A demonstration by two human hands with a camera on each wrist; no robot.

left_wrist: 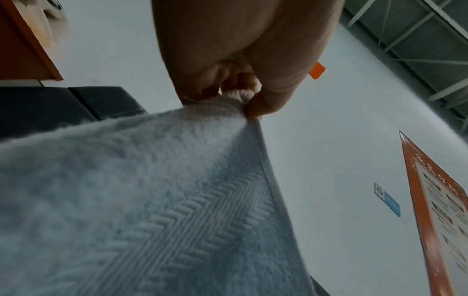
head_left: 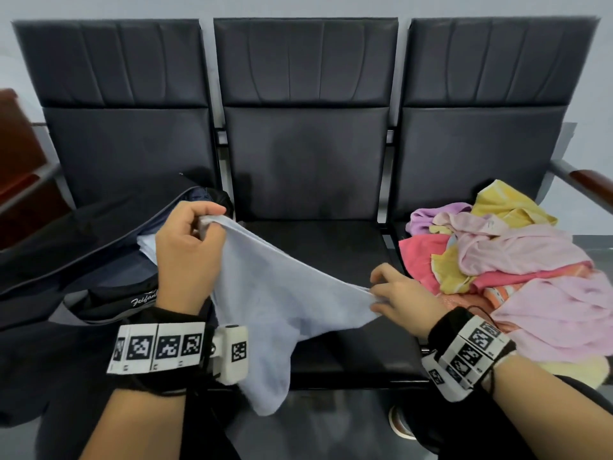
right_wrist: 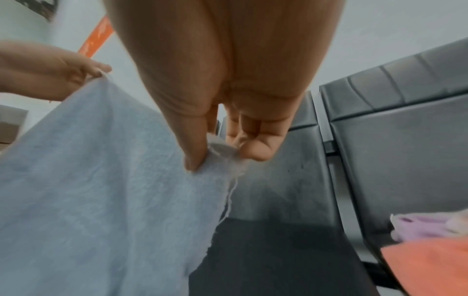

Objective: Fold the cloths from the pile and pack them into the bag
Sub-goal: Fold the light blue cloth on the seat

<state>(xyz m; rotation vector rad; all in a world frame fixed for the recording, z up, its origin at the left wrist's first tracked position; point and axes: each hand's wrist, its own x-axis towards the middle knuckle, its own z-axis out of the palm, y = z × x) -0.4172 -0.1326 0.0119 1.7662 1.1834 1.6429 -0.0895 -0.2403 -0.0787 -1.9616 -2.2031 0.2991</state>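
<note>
Pale blue cloth (head_left: 265, 293) stretched between both hands, left (head_left: 187, 247) and right (head_left: 403, 302), above the middle seat (head_left: 318, 240)

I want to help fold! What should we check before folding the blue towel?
1. Left hand pinches a corner of the blue towel: ok.
2. Right hand pinches another corner: ok.
3. Towel spread flat: not ok, it sags.
4. Middle seat free for laying it: ok.
5. Bag open: ok.
6. Room left in bag: cannot tell.

Both bare forearms wear black wrist straps (head_left: 159, 381) carrying white bands of black-and-white square markers (head_left: 158, 346)
</note>
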